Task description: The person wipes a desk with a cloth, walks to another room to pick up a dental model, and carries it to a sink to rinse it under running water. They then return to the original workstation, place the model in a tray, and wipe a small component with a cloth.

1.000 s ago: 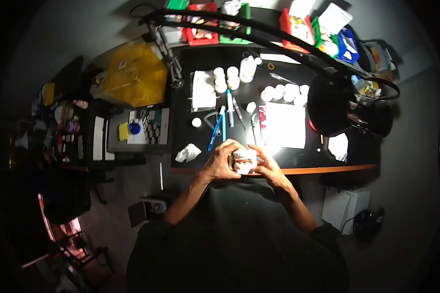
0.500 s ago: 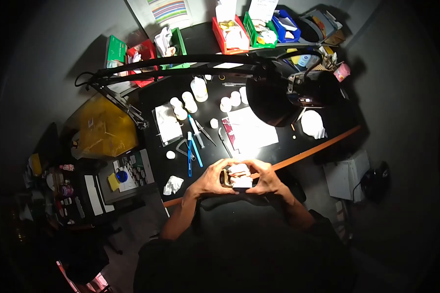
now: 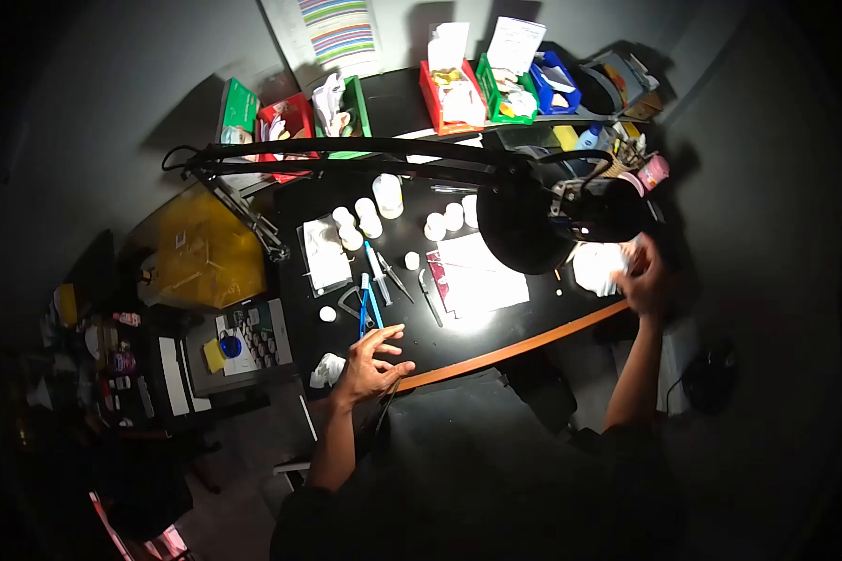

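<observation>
My left hand (image 3: pixel 373 366) is over the front edge of the black desk (image 3: pixel 412 327), fingers spread and nothing in them. Right of it, my right hand (image 3: pixel 645 280) is at the white crumpled bundle (image 3: pixel 598 268) on the desk's right side. Its fingers are bent around something small, blurred and too hard to make out. Between the hands lie white sheets of paper (image 3: pixel 482 271) under the lamp. Near my left hand are blue tweezers (image 3: pixel 373 304), a syringe (image 3: pixel 378 273) and a small white cap (image 3: pixel 327 314).
A black lamp (image 3: pixel 524 220) on a long arm hangs across the desk. White bottles (image 3: pixel 388 196) stand behind the tools. Red (image 3: pixel 454 103), green and blue bins line the back. A yellow box (image 3: pixel 196 248) is at the left, and a white tissue (image 3: pixel 327 370) lies at the front left.
Both hands have parted from the pale object they held together. My right hand has moved right to the white bundle, my left hand left and open. The view has shifted slightly.
</observation>
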A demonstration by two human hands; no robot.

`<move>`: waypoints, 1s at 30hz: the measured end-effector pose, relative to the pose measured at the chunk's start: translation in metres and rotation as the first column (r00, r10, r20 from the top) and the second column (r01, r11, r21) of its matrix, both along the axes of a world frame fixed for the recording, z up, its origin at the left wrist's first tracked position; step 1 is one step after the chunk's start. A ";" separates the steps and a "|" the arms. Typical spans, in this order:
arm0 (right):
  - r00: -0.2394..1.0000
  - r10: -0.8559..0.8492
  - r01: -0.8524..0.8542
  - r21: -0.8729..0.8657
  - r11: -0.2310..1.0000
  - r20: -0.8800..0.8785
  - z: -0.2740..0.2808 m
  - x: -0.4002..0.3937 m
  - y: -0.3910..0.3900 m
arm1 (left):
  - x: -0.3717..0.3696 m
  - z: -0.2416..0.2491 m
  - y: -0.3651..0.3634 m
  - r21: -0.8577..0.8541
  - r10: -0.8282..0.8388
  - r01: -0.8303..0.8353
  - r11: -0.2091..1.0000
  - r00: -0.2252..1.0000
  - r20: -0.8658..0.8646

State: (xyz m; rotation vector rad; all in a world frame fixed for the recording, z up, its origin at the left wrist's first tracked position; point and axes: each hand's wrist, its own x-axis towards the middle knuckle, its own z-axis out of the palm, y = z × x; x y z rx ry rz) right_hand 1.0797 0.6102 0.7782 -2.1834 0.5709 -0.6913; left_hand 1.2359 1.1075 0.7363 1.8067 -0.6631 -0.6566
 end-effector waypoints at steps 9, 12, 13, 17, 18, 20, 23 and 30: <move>0.931 0.122 -0.158 0.076 0.985 0.343 0.042 0.231 -0.083 | -0.015 -0.018 -0.002 -0.064 0.316 -0.313 0.948 0.947 0.059; 0.914 0.134 -0.174 0.074 0.982 0.382 0.074 0.238 -0.053 | 0.014 -0.006 -0.046 -0.153 0.293 -0.262 0.953 0.925 0.242; 0.899 0.167 -0.217 0.080 0.973 0.404 0.067 0.232 -0.056 | 0.031 -0.006 -0.064 -0.135 0.247 -0.213 0.968 0.908 0.339; 0.838 0.304 -0.380 0.084 0.921 0.452 0.038 0.184 -0.084 | 0.127 -0.015 -0.182 -0.448 0.361 0.010 0.894 0.574 0.735; 0.850 0.296 -0.344 0.034 0.938 0.436 0.022 0.161 -0.099 | 0.153 -0.011 -0.215 -0.442 0.343 0.080 0.893 0.516 0.785; 0.892 0.199 -0.259 0.099 0.961 0.407 0.047 0.115 -0.050 | 0.199 0.007 -0.281 -0.357 0.254 0.199 0.912 0.408 0.877; 0.925 0.099 -0.149 0.111 0.983 0.367 0.044 0.069 -0.041 | 0.226 0.037 -0.368 -0.311 0.278 0.067 0.948 0.296 0.914; 0.935 -0.053 0.007 0.132 0.991 0.350 0.035 0.007 -0.023 | 0.282 0.028 -0.478 0.123 -0.045 -0.251 0.960 0.296 0.954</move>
